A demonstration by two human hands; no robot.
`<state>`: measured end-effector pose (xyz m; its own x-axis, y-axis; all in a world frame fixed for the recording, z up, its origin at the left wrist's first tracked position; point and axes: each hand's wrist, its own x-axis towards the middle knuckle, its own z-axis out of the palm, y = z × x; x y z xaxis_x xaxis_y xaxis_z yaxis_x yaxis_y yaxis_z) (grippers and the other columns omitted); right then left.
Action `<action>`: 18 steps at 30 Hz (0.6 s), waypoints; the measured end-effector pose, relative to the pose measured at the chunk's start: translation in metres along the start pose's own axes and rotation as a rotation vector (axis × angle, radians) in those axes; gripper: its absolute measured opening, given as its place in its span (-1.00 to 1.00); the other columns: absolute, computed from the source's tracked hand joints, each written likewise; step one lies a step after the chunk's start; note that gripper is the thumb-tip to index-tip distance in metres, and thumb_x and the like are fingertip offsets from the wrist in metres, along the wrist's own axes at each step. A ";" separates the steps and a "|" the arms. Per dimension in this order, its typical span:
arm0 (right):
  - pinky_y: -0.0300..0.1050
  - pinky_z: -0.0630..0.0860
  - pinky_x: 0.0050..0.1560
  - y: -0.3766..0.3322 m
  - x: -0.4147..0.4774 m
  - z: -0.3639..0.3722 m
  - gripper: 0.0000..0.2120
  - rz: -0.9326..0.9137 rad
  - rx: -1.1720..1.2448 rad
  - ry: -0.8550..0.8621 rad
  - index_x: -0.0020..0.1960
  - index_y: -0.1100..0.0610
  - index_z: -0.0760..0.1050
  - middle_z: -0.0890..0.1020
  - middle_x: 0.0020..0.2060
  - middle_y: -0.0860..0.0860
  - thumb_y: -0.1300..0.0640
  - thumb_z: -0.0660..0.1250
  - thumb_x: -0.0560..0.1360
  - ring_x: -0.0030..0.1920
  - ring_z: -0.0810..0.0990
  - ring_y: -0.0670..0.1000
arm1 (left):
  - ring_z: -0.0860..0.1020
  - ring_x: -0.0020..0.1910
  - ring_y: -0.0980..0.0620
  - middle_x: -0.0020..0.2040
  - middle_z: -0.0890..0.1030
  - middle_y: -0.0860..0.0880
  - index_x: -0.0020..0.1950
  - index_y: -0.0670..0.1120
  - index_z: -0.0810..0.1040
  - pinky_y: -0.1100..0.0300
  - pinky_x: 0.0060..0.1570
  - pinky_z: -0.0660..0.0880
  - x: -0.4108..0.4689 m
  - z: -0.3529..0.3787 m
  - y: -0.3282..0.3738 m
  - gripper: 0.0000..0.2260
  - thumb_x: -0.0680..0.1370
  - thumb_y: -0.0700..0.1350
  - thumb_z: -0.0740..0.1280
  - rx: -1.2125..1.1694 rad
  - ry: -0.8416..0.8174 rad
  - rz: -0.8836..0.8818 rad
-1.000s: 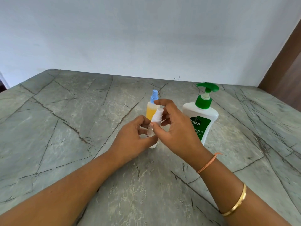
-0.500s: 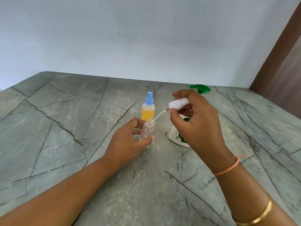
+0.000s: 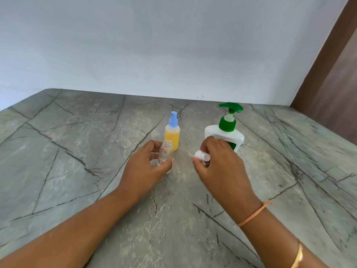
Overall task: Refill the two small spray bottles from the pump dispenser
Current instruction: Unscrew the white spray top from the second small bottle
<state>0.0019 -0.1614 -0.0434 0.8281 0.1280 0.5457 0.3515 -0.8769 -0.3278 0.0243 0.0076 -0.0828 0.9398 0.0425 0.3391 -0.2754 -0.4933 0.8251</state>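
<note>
The left hand [image 3: 146, 167] closes its grip round the small clear bottle [image 3: 165, 152] — thumb on the near side, fingers on the far side — and holds it upright on the bench [image 3: 77, 151], its neck uncapped and open. The right hand [image 3: 218, 167] has its grip pinched on the white spray cap [image 3: 201, 155], apart from the clear bottle and to its right; a thin white tube pokes out leftward from the cap, though motion blurs it. Just behind the clear bottle stands the yellow spray bottle [image 3: 172, 137], upright, its blue sprayer on. Behind the right hand stands the pump dispenser [image 3: 226, 132] — white body, green pump — with its label partly hidden by the knuckles. The right wrist wears an orange thread [image 3: 251, 215], and further up the forearm a gold bangle [image 3: 297, 256].
</note>
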 end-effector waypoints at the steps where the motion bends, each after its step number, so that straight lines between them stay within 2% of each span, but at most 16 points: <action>1: -0.36 0.21 -0.34 0.000 -0.002 0.004 -0.81 0.025 -0.037 -0.064 0.04 0.07 0.33 0.43 -0.09 -0.04 0.03 0.29 0.52 -0.17 0.36 -0.08 | 0.52 -0.05 0.33 -0.05 0.54 0.30 -0.04 0.21 0.44 0.30 -0.08 0.48 0.000 0.000 0.000 -0.78 0.41 0.01 0.43 0.000 0.006 0.004; 5: -0.22 0.38 -0.13 0.000 -0.009 0.015 -0.76 0.077 -0.143 -0.241 0.11 0.05 0.26 0.47 0.04 0.00 -0.01 0.24 0.54 -0.06 0.46 -0.03 | 0.53 -0.04 0.29 -0.05 0.54 0.29 0.04 0.14 0.45 0.28 -0.07 0.49 0.001 0.000 -0.001 -0.75 0.41 0.02 0.43 0.015 0.021 0.021; 8: -0.21 0.40 -0.08 0.001 -0.012 0.019 -0.74 0.099 -0.176 -0.293 0.12 0.06 0.26 0.48 0.07 0.01 -0.02 0.23 0.54 0.03 0.49 -0.01 | 0.55 -0.04 0.24 -0.03 0.53 0.27 0.05 0.16 0.44 0.31 -0.07 0.49 0.001 0.000 -0.002 -0.74 0.42 0.01 0.43 0.024 0.003 0.032; 11: -0.26 0.31 -0.12 0.004 -0.011 0.019 -0.74 0.109 -0.181 -0.284 0.10 0.06 0.29 0.48 0.08 0.00 -0.05 0.24 0.53 0.02 0.48 -0.03 | 0.55 -0.02 0.24 0.01 0.55 0.24 0.07 0.17 0.44 0.30 -0.05 0.50 0.001 0.001 -0.003 -0.72 0.42 0.02 0.43 0.043 -0.030 0.045; 15: -0.25 0.36 -0.05 0.006 -0.008 0.017 -0.64 0.126 -0.173 -0.254 0.15 0.06 0.35 0.48 0.10 -0.02 -0.17 0.24 0.51 0.06 0.47 -0.04 | 0.55 0.00 0.21 0.05 0.54 0.21 0.10 0.18 0.43 0.29 -0.01 0.50 0.001 0.002 -0.005 -0.70 0.42 0.05 0.42 0.073 -0.059 0.069; 18: -0.27 0.34 -0.12 0.009 -0.004 0.010 -0.70 0.134 -0.101 -0.148 0.11 0.08 0.43 0.50 0.02 -0.02 -0.11 0.24 0.52 -0.05 0.46 -0.07 | 0.54 0.01 0.22 0.06 0.53 0.24 0.10 0.22 0.42 0.32 -0.03 0.49 0.001 0.003 -0.005 -0.70 0.42 0.06 0.42 0.070 -0.070 0.074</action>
<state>0.0059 -0.1651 -0.0568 0.9223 0.0670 0.3805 0.1943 -0.9317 -0.3070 0.0274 0.0075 -0.0882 0.9299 -0.0557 0.3634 -0.3319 -0.5527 0.7644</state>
